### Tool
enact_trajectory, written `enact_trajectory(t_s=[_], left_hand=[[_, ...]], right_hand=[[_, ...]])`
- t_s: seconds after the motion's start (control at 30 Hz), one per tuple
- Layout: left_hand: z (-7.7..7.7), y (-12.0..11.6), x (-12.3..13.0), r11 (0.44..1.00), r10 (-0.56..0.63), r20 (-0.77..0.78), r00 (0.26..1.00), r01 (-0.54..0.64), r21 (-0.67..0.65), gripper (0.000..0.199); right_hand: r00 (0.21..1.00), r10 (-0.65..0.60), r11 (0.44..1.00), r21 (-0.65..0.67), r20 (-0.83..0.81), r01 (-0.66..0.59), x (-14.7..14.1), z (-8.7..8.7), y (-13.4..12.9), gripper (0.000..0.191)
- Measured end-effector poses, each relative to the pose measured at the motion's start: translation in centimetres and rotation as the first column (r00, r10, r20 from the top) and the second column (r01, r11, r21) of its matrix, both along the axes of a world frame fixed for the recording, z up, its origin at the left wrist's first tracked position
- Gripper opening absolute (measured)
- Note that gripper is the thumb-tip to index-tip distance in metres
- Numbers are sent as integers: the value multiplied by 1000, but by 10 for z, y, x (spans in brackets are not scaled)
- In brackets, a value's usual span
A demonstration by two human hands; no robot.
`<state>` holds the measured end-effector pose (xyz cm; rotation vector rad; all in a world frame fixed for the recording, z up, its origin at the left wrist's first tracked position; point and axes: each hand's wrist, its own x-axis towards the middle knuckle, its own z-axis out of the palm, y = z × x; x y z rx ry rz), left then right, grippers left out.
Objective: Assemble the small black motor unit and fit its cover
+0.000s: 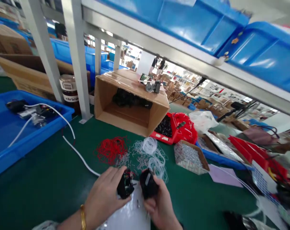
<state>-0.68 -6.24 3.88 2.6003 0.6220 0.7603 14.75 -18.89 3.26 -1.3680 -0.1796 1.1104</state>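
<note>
My left hand (pixel 106 191) grips a black housing (pixel 125 185) whose open side shows a green circuit board and red wires. A white cable runs from beside this hand toward the blue tray at the left. In my right hand (pixel 160 203) is a second black housing part (pixel 148 184), with a small pale strip on its face. The two parts are apart, a narrow gap between them. Beneath them lies a white sheet (pixel 129 214) with a small metal piece on it. Red wires (pixel 112 148), white wires (pixel 154 153) and loose screws lie just beyond my hands.
An open cardboard box (pixel 123 119) stands behind the wires, with an assembly on top. A blue tray (pixel 39 132) is at the left; a screw box (pixel 189 158) and red bin (pixel 163 138) are at the right. A metal shelf (pixel 183 60) with blue bins crosses above.
</note>
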Motion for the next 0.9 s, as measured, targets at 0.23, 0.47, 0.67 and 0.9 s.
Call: enact_trajectory(t_s=[0.23, 0.47, 0.67, 0.9], left_hand=[[0, -10, 10, 999, -39, -122, 992, 38, -11, 68], [4, -8, 7, 998, -36, -83, 996, 31, -56, 67], [4, -7, 8, 991, -46, -40, 998, 41, -129, 55], [3, -4, 2, 979, -58, 84, 995, 74, -190, 62]], right_hand=[[996, 80, 982, 167, 43, -86, -12, 24, 19, 42], [900, 210, 969, 38, 383, -242, -7, 23, 22, 35], [452, 372, 872, -139, 811, -469, -17, 29, 25, 35], [565, 334, 919, -126, 755, -375, -33, 25, 25, 45]])
